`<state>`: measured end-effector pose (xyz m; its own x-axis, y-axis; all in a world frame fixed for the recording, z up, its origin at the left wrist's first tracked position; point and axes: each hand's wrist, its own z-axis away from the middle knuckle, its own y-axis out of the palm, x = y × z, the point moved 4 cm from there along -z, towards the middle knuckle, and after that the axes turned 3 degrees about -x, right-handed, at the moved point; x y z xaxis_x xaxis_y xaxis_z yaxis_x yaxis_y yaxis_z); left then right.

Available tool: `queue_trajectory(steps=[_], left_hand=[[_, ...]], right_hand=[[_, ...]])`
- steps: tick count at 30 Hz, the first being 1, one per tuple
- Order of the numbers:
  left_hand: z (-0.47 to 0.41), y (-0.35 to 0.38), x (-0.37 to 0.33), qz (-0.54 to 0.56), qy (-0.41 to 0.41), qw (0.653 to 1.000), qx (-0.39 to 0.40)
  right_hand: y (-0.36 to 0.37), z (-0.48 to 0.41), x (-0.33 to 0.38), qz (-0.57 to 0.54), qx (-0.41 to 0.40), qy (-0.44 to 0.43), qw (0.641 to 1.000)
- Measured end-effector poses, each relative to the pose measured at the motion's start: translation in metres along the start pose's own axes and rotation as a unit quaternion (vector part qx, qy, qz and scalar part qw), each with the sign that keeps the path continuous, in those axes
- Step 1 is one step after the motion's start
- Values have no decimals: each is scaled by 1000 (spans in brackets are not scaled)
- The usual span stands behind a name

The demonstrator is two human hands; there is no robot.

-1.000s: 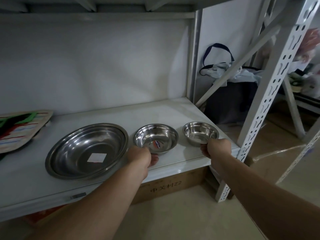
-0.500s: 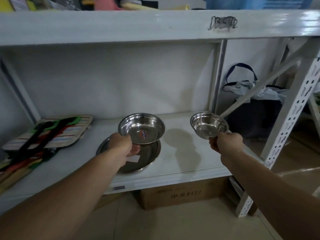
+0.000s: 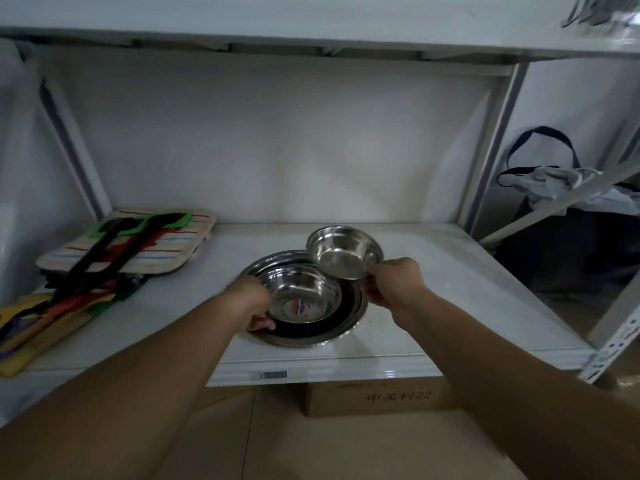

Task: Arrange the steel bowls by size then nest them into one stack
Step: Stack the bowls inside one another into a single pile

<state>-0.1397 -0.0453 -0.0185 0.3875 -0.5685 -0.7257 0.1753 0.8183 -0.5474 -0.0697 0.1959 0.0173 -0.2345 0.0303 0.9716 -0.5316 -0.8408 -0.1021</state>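
The large steel bowl (image 3: 349,325) rests on the white shelf (image 3: 433,306). The medium steel bowl (image 3: 301,296), with a small sticker in its bottom, sits inside it, and my left hand (image 3: 251,303) grips its left rim. My right hand (image 3: 394,282) holds the small steel bowl (image 3: 344,251) by its right rim. That bowl hangs tilted above the back right edge of the other two.
A striped pad (image 3: 166,244) with coloured straps lies at the shelf's left. Steel uprights (image 3: 495,147) frame the bay, and another shelf runs overhead. A cardboard box (image 3: 381,396) sits on the floor below. A dark bag (image 3: 568,237) stands to the right.
My left hand has lowered the medium bowl into the large bowl. My right hand has carried the small bowl leftward to just above them.
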Motion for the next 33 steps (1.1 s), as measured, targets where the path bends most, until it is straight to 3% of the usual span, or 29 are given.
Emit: queue_trajectory(steps=[6,13,15,19,21,23,26,29,33], left_hand=[[6,-33,-10,-29,59,996,-60],[-2,-46,-2,-85,89,984,-126],[-6,-48,-2,-100,92,981,-141],[-8,-52,-4,-141,100,970,-169],[-8,-56,-5,-177,108,961,-181],[-11,-57,-5,-193,108,961,-164],[-14,-50,-4,-118,74,988,-62],[-16,-41,-5,-50,38,998,13],[-23,-35,-12,-66,48,996,25]], right_hand=[[69,-15,-18,122,67,26,990],[92,-18,-29,273,96,-6,957],[91,-18,-27,330,93,-30,939],[80,-12,-11,491,73,-121,860],[71,-13,-3,510,53,-145,846],[59,-18,5,502,29,-146,852],[40,-32,10,498,9,-130,857],[35,-41,5,464,76,-57,881],[41,-46,4,400,148,14,905]])
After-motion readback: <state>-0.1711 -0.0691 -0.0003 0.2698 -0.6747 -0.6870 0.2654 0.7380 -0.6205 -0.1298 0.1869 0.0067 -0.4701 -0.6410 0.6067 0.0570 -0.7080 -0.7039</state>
